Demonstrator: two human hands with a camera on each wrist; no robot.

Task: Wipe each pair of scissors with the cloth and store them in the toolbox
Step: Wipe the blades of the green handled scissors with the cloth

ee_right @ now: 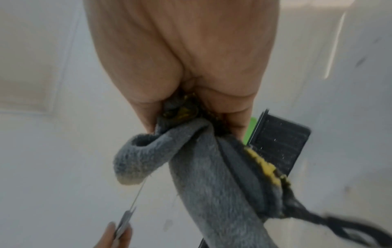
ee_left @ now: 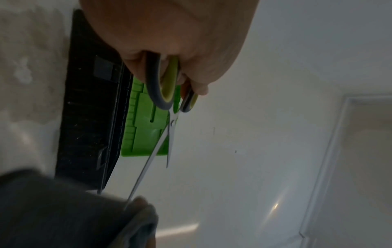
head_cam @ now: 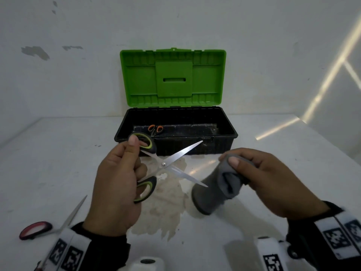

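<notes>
- Head view only: red-handled scissors (head_cam: 37, 229) lie on the table (head_cam: 58, 163) at near left; orange-handled scissors (head_cam: 155, 129) sit inside the black toolbox (head_cam: 224, 133), its green lid (head_cam: 172, 78) upright.
- Left hand (head_cam: 117, 184) grips the green-and-black scissors (head_cam: 163, 164) by the handles — blades spread wide, tips pointing right, above the table before the toolbox.
- Right hand (head_cam: 273, 180) pinches the grey cloth (head_cam: 214, 190); the lower blade tip is at the cloth.
- Right wrist view alone shows yellow stitching on the cloth (ee_right: 212, 193).
- Wrist bands carry black-and-white square codes — no readable writing.
</notes>
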